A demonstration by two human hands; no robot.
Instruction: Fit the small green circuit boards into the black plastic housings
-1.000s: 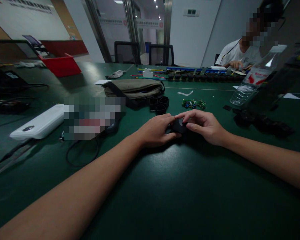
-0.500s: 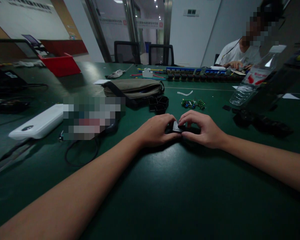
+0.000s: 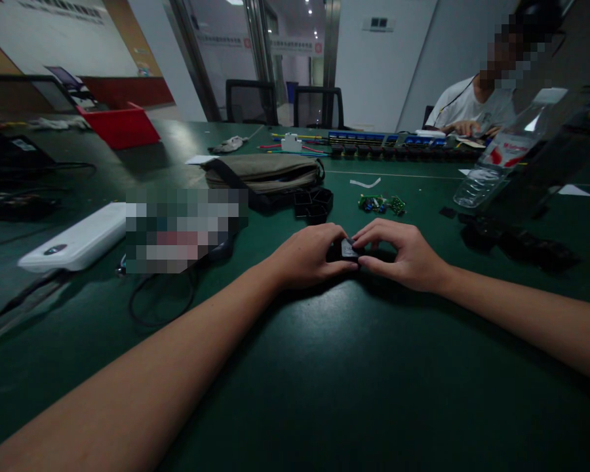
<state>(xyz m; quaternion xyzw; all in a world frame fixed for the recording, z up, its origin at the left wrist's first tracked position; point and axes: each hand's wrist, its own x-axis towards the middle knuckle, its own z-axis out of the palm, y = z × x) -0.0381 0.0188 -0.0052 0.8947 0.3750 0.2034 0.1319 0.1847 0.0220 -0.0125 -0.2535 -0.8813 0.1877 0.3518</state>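
Observation:
A small black plastic case (image 3: 349,250) with a shiny top rests on or just over the green table, between my two hands. My left hand (image 3: 311,257) is closed around its left side, fingers behind and thumb in front. From the right, my right hand (image 3: 398,254) pinches the case's near right corner with curled fingers and thumb. The fingers hide much of the case. Beyond them lie several open black plastic shells (image 3: 313,205) and a small heap of green circuit boards (image 3: 381,204).
A grey-green bag (image 3: 268,172) lies beyond the shells. At left are a white power bank (image 3: 78,237) with a cable and a red bin (image 3: 120,126). A water bottle (image 3: 504,160) and dark parts (image 3: 518,242) stand at right. A person (image 3: 472,108) sits across the table.
My hands stay at the case. The right fingertips have shifted slightly on its top, showing a little more of it. The view has moved a touch.

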